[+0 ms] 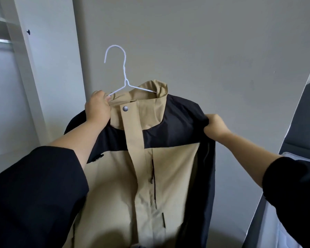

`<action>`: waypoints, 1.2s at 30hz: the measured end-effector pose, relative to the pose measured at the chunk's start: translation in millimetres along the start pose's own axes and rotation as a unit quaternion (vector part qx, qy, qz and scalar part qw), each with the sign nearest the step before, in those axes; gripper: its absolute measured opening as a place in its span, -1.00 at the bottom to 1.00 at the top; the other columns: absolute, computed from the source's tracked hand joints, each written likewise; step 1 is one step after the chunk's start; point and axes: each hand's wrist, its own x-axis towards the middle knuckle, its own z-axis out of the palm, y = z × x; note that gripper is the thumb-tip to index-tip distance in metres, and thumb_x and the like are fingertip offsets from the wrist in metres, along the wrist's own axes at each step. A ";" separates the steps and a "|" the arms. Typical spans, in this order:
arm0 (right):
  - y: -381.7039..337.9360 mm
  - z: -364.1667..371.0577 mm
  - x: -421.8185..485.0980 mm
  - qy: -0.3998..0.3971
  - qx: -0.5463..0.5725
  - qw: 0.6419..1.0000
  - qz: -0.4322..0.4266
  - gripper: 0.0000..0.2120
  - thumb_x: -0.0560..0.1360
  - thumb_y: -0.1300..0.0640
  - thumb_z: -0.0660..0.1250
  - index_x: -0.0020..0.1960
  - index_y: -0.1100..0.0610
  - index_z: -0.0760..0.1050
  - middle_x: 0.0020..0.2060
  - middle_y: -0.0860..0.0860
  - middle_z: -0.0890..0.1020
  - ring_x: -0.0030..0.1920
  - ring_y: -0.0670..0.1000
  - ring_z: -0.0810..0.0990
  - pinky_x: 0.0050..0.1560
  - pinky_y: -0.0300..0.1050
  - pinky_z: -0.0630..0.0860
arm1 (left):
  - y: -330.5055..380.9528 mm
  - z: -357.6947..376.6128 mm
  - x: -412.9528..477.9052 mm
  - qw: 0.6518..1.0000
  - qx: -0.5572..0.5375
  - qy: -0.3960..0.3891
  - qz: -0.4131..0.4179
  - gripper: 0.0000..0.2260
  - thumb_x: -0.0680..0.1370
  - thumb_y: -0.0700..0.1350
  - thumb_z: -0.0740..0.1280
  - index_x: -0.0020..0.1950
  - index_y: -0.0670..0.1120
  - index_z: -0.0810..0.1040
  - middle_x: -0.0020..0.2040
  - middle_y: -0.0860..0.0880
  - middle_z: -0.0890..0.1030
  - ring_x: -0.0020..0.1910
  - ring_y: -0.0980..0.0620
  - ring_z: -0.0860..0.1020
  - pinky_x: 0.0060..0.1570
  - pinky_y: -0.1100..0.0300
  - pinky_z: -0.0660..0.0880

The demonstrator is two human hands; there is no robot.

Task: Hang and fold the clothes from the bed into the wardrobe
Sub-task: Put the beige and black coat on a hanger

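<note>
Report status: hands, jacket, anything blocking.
Left hand grips hanger at collar. Right hand grips jacket shoulder. Jacket on hanger, not yet on rail. Nothing blocking.

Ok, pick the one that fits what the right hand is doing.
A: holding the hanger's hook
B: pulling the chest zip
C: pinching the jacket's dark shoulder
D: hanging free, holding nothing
C: the right hand pinches the dark shoulder fabric of the jacket, apart from the white hanger, whose arm the left hand grips at the collar.
</note>
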 end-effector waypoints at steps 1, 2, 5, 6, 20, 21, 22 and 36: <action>1.8 -2.8 1.5 0.049 0.048 0.998 0.018 -0.74 0.23 0.46 0.03 -0.33 0.23 0.45 -0.45 0.01 0.44 -0.35 0.06 0.42 -0.44 -0.24 0.30 | -3.1 0.9 -0.6 1.000 -0.018 -0.007 -0.008 -0.77 0.63 -0.17 0.15 -0.22 -0.21 0.32 -0.14 -0.21 0.44 -0.21 -0.15 0.36 -0.21 0.04 0.29; 3.3 -4.7 2.9 0.092 0.065 0.992 0.046 -0.77 0.24 0.46 0.04 -0.36 0.25 0.42 -0.46 0.03 0.41 -0.36 0.05 0.38 -0.44 -0.23 0.29 | -3.7 2.7 -2.6 0.999 -0.033 -0.016 -0.008 -0.76 0.63 -0.17 0.15 -0.22 -0.21 0.33 -0.16 -0.18 0.42 -0.21 -0.13 0.36 -0.22 0.06 0.28; 9.0 -1.6 2.2 0.058 0.019 0.984 0.170 -0.73 0.46 0.41 0.10 -0.38 0.21 0.28 -0.33 0.10 0.44 -0.21 0.09 0.41 -0.26 -0.12 0.38 | 4.1 12.6 -13.9 0.998 -0.034 -0.040 0.019 -0.78 0.62 -0.18 0.17 -0.21 -0.20 0.35 -0.17 -0.16 0.42 -0.20 -0.09 0.34 -0.23 0.12 0.20; 11.0 -0.2 1.9 0.044 0.007 0.979 0.199 -0.74 0.52 0.36 0.11 -0.34 0.21 0.30 -0.22 0.15 0.47 -0.14 0.10 0.44 -0.15 -0.09 0.40 | 5.2 15.5 -17.6 0.999 -0.026 -0.042 0.022 -0.79 0.62 -0.18 0.17 -0.21 -0.19 0.35 -0.16 -0.18 0.43 -0.21 -0.10 0.34 -0.23 0.11 0.20; -64.0 64.4 0.4 0.031 -0.063 0.987 -0.144 -0.82 0.46 0.30 0.17 0.02 0.23 0.48 -0.04 0.22 0.62 0.01 0.27 0.55 -0.08 -0.04 0.41 | -4.1 34.5 -35.7 0.996 0.037 -0.035 0.077 -0.87 0.59 -0.26 0.20 -0.12 -0.27 0.45 -0.05 -0.25 0.50 -0.19 -0.26 0.48 -0.18 -0.04 0.37; -63.9 74.1 5.7 0.037 -0.055 0.990 -0.125 -0.82 0.45 0.32 0.15 0.00 0.23 0.48 -0.05 0.22 0.63 0.00 0.28 0.55 -0.11 -0.07 0.38 | -12.1 40.0 -35.4 0.995 0.041 -0.042 0.078 -0.86 0.59 -0.25 0.19 -0.11 -0.28 0.45 -0.04 -0.24 0.50 -0.18 -0.26 0.48 -0.17 -0.06 0.40; -64.3 85.2 11.4 0.042 -0.043 0.992 -0.108 -0.83 0.45 0.34 0.14 -0.05 0.22 0.48 -0.07 0.22 0.63 -0.02 0.28 0.55 -0.13 -0.09 0.36 | -20.5 46.3 -33.7 0.995 0.048 -0.047 0.077 -0.84 0.61 -0.23 0.19 -0.10 -0.28 0.46 -0.04 -0.24 0.50 -0.18 -0.26 0.49 -0.15 -0.08 0.41; -64.6 270.8 128.2 -0.018 0.098 0.995 -0.018 -0.82 0.40 0.27 0.16 -0.35 0.07 0.35 -0.45 -0.06 0.49 -0.38 -0.01 0.44 -0.39 -0.19 0.30 | -173.4 142.5 26.5 0.986 0.117 -0.118 0.001 -0.80 0.62 -0.16 0.20 -0.05 -0.29 0.49 -0.02 -0.23 0.50 -0.16 -0.25 0.48 -0.15 -0.12 0.39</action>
